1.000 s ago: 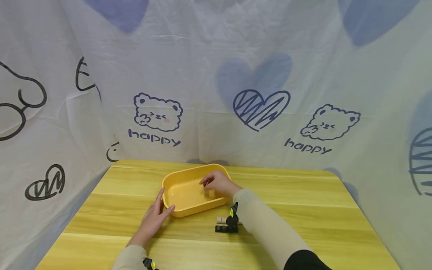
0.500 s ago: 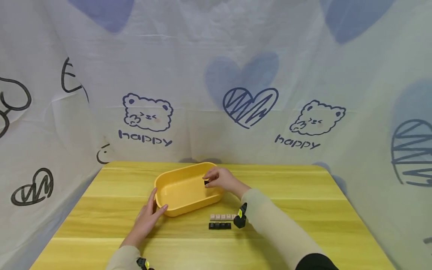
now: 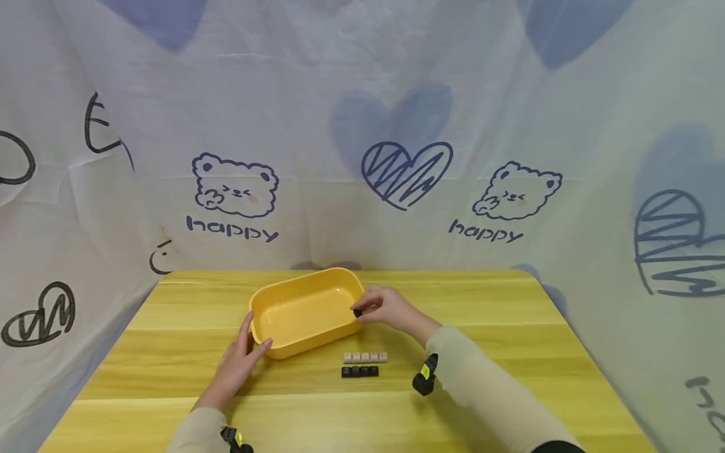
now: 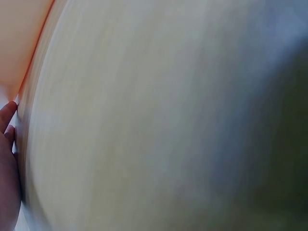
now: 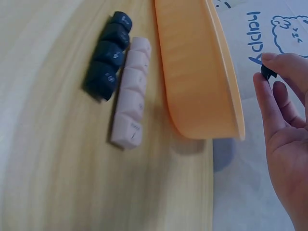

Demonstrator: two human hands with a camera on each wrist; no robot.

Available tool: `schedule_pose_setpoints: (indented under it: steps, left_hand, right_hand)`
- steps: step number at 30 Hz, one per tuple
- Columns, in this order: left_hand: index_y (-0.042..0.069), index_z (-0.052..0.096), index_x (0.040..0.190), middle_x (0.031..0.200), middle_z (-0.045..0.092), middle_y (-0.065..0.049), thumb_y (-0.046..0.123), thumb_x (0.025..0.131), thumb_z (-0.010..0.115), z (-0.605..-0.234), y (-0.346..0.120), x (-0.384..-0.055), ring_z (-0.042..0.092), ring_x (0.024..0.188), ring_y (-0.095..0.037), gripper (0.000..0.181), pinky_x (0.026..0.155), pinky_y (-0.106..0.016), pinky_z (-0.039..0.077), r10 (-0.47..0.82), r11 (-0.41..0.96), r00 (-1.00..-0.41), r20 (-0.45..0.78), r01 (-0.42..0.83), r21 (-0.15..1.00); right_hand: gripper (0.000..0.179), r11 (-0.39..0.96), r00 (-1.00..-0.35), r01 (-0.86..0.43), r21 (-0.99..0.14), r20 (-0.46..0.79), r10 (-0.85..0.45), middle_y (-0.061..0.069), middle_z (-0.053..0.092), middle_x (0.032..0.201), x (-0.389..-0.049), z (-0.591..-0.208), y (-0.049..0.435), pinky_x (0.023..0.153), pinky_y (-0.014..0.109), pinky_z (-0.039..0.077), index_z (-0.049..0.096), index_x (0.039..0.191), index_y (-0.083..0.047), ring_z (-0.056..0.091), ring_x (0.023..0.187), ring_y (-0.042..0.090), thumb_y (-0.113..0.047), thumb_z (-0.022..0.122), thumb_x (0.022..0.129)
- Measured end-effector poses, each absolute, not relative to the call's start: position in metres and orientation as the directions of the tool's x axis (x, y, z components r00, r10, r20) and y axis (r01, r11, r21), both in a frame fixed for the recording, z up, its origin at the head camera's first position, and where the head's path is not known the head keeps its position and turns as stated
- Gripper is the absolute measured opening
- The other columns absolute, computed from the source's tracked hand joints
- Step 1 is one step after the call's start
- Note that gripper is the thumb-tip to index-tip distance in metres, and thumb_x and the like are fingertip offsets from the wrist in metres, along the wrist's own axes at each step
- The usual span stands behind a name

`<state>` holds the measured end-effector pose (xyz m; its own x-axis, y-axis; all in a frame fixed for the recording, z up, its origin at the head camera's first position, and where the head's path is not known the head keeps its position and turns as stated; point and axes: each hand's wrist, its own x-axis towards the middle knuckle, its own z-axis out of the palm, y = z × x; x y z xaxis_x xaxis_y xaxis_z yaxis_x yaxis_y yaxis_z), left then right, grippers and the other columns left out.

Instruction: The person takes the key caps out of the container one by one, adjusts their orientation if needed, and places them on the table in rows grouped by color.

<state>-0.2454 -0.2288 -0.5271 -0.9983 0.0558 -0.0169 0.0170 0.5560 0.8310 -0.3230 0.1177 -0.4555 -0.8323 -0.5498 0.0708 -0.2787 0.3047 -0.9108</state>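
Observation:
In the head view, my right hand pinches a small black keycap between thumb and fingertips, at the right rim of a yellow plastic tray. My left hand rests against the tray's left front corner, thumb by the near rim and fingers along the left side. The inside of the tray looks bare. In front of it lie two short rows: several pale pink keycaps and, nearer me, several black keycaps. The left wrist view catches only part of the left hand and the tray's edge.
A wood-grain table carries everything. White cloth printed with hearts and bear faces hangs behind the table and at both sides. Dark wrist cameras sit on both sleeves.
My right hand, keycap still pinched, has moved from over the tray's inside to its right rim. The keycap rows, earlier partly covered by the wrist camera, show fully. The head view has shifted slightly right.

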Motion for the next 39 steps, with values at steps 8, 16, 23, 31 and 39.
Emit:
schedule_pose_setpoints:
  steps: [8, 16, 23, 31, 39]
  left_hand:
    - [0.023, -0.006, 0.158, 0.151, 0.025, -0.031, 0.050, 0.099, 0.050, -0.527, -0.234, -0.245, 0.024, 0.140, -0.045, 0.085, 0.110, -0.065, 0.012, 0.059, 0.559, -0.997, -0.042, -0.002, 0.829]
    - [0.026, -0.008, 0.157, 0.152, 0.023, -0.031, 0.051, 0.099, 0.049, -0.528, -0.236, -0.248, 0.023, 0.140, -0.045, 0.085, 0.110, -0.066, 0.011, 0.061, 0.554, -0.996, -0.070, -0.025, 0.832]
    - [0.025, -0.008, 0.157, 0.151, 0.023, -0.032, 0.049, 0.099, 0.050, -0.529, -0.236, -0.249, 0.023, 0.140, -0.045, 0.085, 0.111, -0.063, 0.012, 0.064, 0.536, -0.997, -0.052, -0.009, 0.844]
    - [0.027, -0.009, 0.157, 0.153, 0.021, -0.031, 0.049, 0.100, 0.049, -0.524, -0.233, -0.247, 0.021, 0.141, -0.045, 0.085, 0.111, -0.064, 0.011, 0.067, 0.532, -0.995, -0.071, -0.024, 0.847]
    - [0.025, -0.009, 0.157, 0.152, 0.021, -0.032, 0.049, 0.099, 0.050, -0.523, -0.229, -0.247, 0.021, 0.141, -0.045, 0.086, 0.111, -0.063, 0.011, 0.079, 0.526, -0.995, -0.066, -0.015, 0.850]
  right_hand:
    - [0.023, 0.292, -0.839, -0.311, -0.904, 0.116, -0.532, 0.015, 0.064, 0.098, -0.294, -0.446, 0.131, 0.077, 0.029, 0.056, 0.072, 0.106, 0.007, 0.066, 0.087, 0.024, 0.006, 0.073, 0.083]
    - [0.021, 0.387, -0.888, -0.278, -0.879, 0.082, -0.452, 0.014, 0.067, 0.090, -0.266, -0.444, 0.141, 0.069, 0.027, 0.054, 0.070, 0.104, 0.009, 0.064, 0.079, 0.021, 0.002, 0.073, 0.084]
    - [0.017, 0.428, -0.915, -0.217, -0.877, 0.029, -0.402, 0.004, 0.069, 0.088, -0.266, -0.479, 0.154, 0.069, 0.027, 0.054, 0.073, 0.098, 0.002, 0.063, 0.078, 0.015, -0.002, 0.076, 0.082]
    - [0.018, 0.428, -0.931, -0.144, -0.892, -0.025, -0.365, 0.003, 0.068, 0.083, -0.254, -0.495, 0.165, 0.069, 0.028, 0.054, 0.071, 0.093, -0.001, 0.063, 0.077, 0.016, 0.000, 0.078, 0.077]
    - [0.015, 0.454, -0.937, -0.165, -0.876, -0.005, -0.350, 0.003, 0.065, 0.081, -0.243, -0.503, 0.167, 0.057, 0.025, 0.050, 0.074, 0.092, -0.003, 0.060, 0.071, 0.015, 0.003, 0.076, 0.078]
